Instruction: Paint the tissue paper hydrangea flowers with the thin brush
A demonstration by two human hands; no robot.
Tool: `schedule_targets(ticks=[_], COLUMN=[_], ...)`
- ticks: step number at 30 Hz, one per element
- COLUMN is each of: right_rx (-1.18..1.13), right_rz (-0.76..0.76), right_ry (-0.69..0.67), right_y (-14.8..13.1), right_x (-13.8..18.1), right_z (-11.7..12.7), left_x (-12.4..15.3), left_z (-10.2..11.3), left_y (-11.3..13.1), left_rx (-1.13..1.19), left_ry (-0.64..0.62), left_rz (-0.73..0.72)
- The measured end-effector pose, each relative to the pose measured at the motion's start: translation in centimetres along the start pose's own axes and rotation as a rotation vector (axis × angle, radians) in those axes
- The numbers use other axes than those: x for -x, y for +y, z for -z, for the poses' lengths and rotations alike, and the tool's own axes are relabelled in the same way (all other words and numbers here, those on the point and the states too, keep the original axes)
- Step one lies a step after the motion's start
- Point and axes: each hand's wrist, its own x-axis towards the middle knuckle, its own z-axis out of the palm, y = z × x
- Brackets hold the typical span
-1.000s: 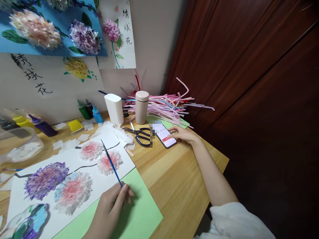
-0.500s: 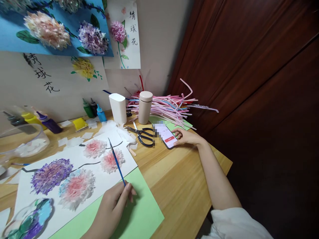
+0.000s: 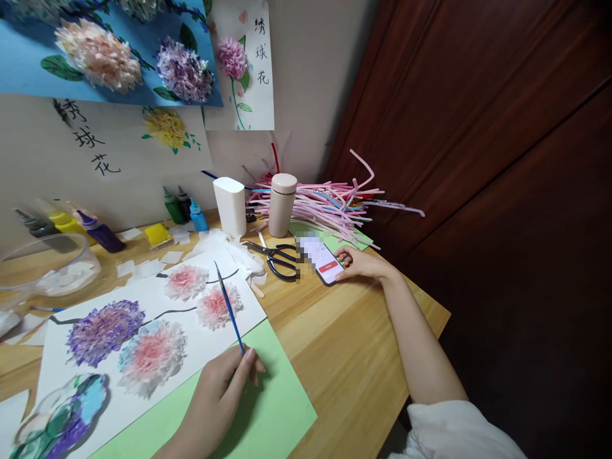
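Note:
My left hand [image 3: 220,392] pinches the lower end of a thin blue paintbrush [image 3: 229,308], whose tip points up over a white sheet [image 3: 143,306] with pink, purple and blue paper flowers. The hand rests on a green sheet [image 3: 268,408]. My right hand [image 3: 361,262] reaches across the wooden table [image 3: 344,344]. Its curled fingers grip the right edge of a smartphone [image 3: 327,262] with a lit screen and lift that edge. Black scissors [image 3: 275,258] lie just left of the phone.
A heap of pink pipe cleaners [image 3: 329,204] fills the back corner. In front of it stand a beige flask [image 3: 282,205] and a white container [image 3: 230,207]. Paint bottles [image 3: 184,207] line the wall. A clear bowl [image 3: 48,271] sits at the left. A dark wooden door [image 3: 478,159] is on the right.
My right hand went from fingers flat on the phone's screen to gripping its right edge and tilting it up. The view shifted a little; the brush hand stayed put.

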Motion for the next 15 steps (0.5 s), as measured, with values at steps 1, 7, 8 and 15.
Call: schedule_targets(ticks=[1,7,8,15], right_rx=[0.001,0.034,0.047,0.207], right_rz=[0.001,0.01,0.012,0.219], right_ry=[0.005,0.078,0.102,0.367], right_y=[0.0,0.4,0.4,-0.7], right_x=[0.0,-0.6,-0.8,-1.9], right_z=[0.0,-0.3,-0.5,-1.8], left_x=[0.0,0.0,0.0,0.0], left_z=[0.0,-0.1,-0.1,-0.1], left_y=[-0.1,-0.5,-0.5,-0.5], left_rx=[-0.006,-0.015,-0.014,-0.011], left_ry=[-0.006,-0.009,-0.009,-0.01], left_rz=[-0.003,-0.005,-0.006,-0.008])
